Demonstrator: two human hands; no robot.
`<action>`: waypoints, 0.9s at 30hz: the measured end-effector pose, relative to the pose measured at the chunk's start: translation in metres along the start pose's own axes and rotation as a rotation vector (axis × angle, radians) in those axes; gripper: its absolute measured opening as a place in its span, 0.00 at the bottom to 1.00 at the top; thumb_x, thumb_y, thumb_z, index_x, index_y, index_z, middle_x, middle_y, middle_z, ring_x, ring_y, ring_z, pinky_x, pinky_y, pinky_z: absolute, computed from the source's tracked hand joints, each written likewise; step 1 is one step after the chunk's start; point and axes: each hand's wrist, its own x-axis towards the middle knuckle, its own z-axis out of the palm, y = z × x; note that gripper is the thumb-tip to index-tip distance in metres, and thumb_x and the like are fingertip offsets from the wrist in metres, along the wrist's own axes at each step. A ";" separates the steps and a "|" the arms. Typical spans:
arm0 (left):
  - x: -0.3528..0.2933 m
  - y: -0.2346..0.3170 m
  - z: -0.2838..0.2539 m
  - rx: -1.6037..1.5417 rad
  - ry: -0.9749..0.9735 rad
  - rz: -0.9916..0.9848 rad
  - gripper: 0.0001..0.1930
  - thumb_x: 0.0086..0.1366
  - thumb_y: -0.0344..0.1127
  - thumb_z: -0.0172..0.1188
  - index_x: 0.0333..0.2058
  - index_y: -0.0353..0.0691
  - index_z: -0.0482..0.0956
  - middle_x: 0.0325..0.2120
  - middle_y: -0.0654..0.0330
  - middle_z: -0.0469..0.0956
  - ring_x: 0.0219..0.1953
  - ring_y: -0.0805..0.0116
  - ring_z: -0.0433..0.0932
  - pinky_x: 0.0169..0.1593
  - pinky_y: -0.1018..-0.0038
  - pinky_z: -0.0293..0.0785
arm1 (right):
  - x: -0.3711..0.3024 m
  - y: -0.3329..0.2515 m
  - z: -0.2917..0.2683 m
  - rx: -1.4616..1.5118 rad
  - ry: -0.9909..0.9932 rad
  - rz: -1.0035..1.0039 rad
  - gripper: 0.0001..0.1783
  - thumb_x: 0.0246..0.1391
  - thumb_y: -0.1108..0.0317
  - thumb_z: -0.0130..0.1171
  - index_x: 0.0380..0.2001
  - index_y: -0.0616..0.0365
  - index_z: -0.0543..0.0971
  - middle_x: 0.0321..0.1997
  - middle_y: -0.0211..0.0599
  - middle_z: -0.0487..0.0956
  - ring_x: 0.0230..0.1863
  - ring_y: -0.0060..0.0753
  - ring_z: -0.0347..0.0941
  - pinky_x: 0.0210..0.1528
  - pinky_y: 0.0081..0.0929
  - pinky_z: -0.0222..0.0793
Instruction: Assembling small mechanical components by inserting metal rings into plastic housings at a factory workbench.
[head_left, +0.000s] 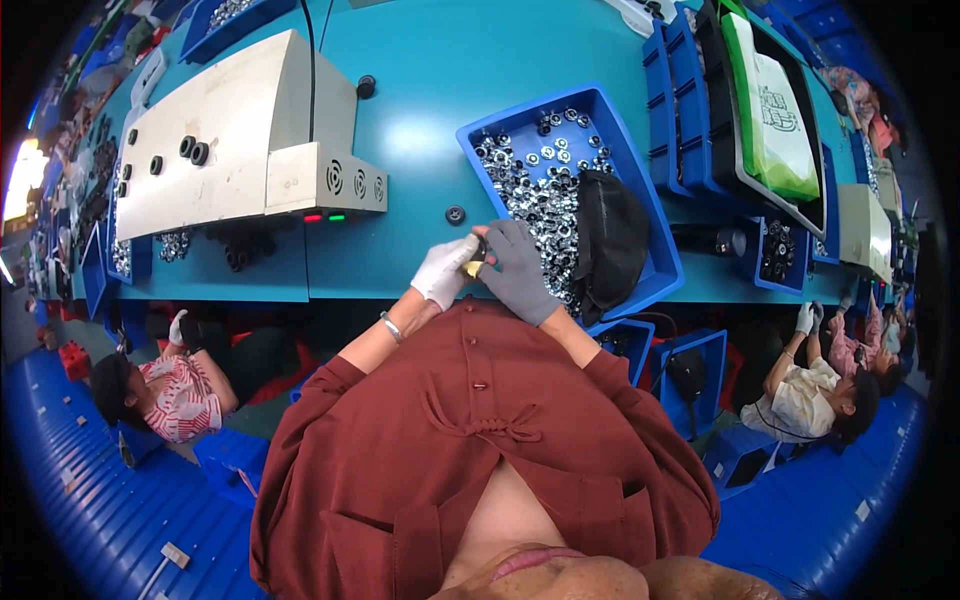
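Note:
My left hand [443, 272], in a white glove, and my right hand [520, 270], in a grey glove with bare fingertips, meet at the table's near edge. The fingers of both are closed around a small piece with a yellowish part [473, 268]. Most of it is hidden by the fingers, so its kind cannot be made out. Just beyond my hands, a black round part [455, 214] lies on the teal table [410, 130]. To the right of them stands a blue tray [475, 150] with many small shiny metal parts [545, 205].
A black cloth bag [612, 240] lies in the tray's right side. At left stands a cream machine box [220, 130] with black rings on it. Stacked blue bins [665, 110] and a green-and-white package [770, 110] are at right. Co-workers sit on both sides.

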 end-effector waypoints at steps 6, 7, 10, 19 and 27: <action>-0.008 0.007 0.014 -0.393 -0.140 -0.096 0.27 0.70 0.54 0.52 0.56 0.38 0.68 0.40 0.61 0.77 0.42 0.70 0.77 0.46 0.70 0.76 | 0.001 0.007 -0.001 -0.060 0.000 -0.050 0.20 0.39 0.68 0.60 0.40 0.58 0.78 0.40 0.37 0.72 0.44 0.45 0.67 0.47 0.40 0.64; -0.005 0.006 0.009 -0.344 -0.135 -0.084 0.27 0.70 0.55 0.51 0.57 0.38 0.67 0.41 0.60 0.76 0.44 0.70 0.76 0.48 0.69 0.76 | 0.002 0.004 -0.002 -0.054 0.008 -0.058 0.19 0.39 0.69 0.59 0.40 0.58 0.78 0.40 0.38 0.72 0.44 0.45 0.67 0.47 0.41 0.64; -0.001 0.003 0.001 -0.289 -0.159 -0.062 0.28 0.70 0.56 0.50 0.57 0.38 0.66 0.43 0.59 0.75 0.45 0.69 0.76 0.51 0.67 0.76 | 0.005 -0.005 -0.004 0.011 0.039 -0.037 0.18 0.39 0.69 0.58 0.38 0.59 0.78 0.39 0.38 0.73 0.43 0.46 0.67 0.46 0.41 0.64; -0.002 -0.002 0.004 -0.469 -0.282 -0.100 0.25 0.71 0.55 0.48 0.55 0.41 0.68 0.46 0.59 0.73 0.47 0.66 0.76 0.54 0.61 0.74 | 0.002 0.003 -0.002 -0.008 0.075 -0.091 0.15 0.37 0.71 0.57 0.34 0.59 0.77 0.36 0.38 0.74 0.42 0.45 0.68 0.44 0.41 0.64; -0.002 -0.002 0.005 -0.561 -0.346 -0.080 0.23 0.72 0.52 0.48 0.56 0.41 0.67 0.48 0.61 0.72 0.50 0.64 0.74 0.56 0.60 0.72 | 0.002 0.005 -0.003 0.073 0.108 -0.073 0.17 0.35 0.74 0.59 0.35 0.59 0.78 0.35 0.37 0.74 0.39 0.44 0.69 0.43 0.39 0.65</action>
